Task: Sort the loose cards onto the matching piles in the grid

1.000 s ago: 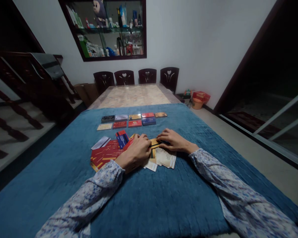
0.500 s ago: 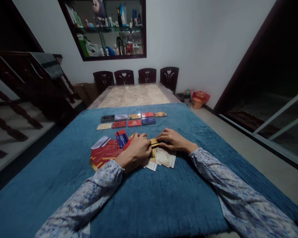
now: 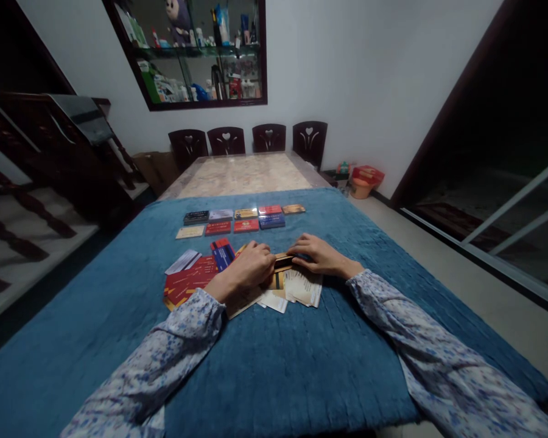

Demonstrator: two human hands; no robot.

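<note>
Left hand [image 3: 250, 266] and right hand [image 3: 320, 255], fingers curled, grip opposite ends of gold rectangular cards [image 3: 283, 263], low over blue plush cloth [image 3: 278, 371] draping the pale marbled surface [image 3: 251, 174]. Cream rectangular cards [image 3: 305, 288] fanned just on the near side. Dark-red rectangular cards [image 3: 188, 281] spread beside the left hand. Beyond: two rows of multicoloured rectangular card stacks [image 3: 246, 225].

Head view, forward-down (seemingly wide).
</note>
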